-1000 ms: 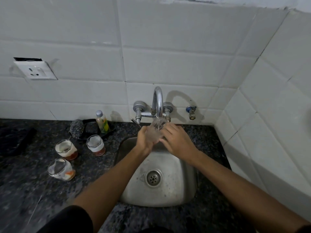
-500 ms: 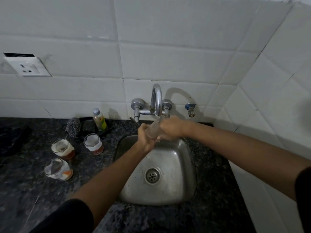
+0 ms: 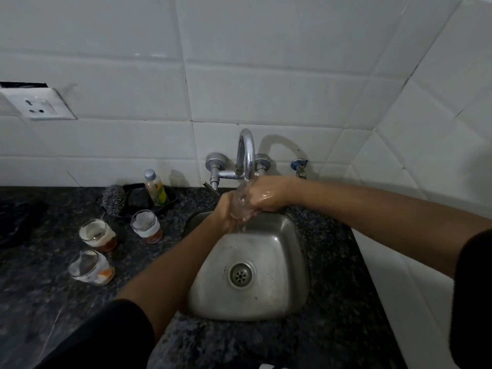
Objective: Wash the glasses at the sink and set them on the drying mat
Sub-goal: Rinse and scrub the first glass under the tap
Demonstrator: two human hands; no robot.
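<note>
Head view of a sink (image 3: 279, 294) set in a dark speckled counter (image 3: 332, 302), white tiled wall behind. A clear glass (image 3: 241, 202) is held under the spout of the tap (image 3: 246, 153), over the back edge of the basin, tilted with its mouth up toward the spout; water runs over it and drips below. The left hand (image 3: 226, 211) wraps the glass from the left, fingers curled round it. The right hand (image 3: 266, 195), wet and shiny, closes over the glass from the right — its fingers curl round the far side; whether any reach inside cannot be told.

Left of the basin, on the counter, stand three more glasses, well apart from the hands: a foam-lined glass (image 3: 97, 235) with brown liquid at the bottom, a second dirty glass (image 3: 146, 226) just nearer the basin, and a third glass (image 3: 89, 267) in front, streaked white with an orange patch. Behind them — a steel scrubber (image 3: 113, 199) beside a black dish (image 3: 138, 197) and a small soap bottle (image 3: 157, 189). A wall socket (image 3: 40, 105) sits at upper left.
</note>
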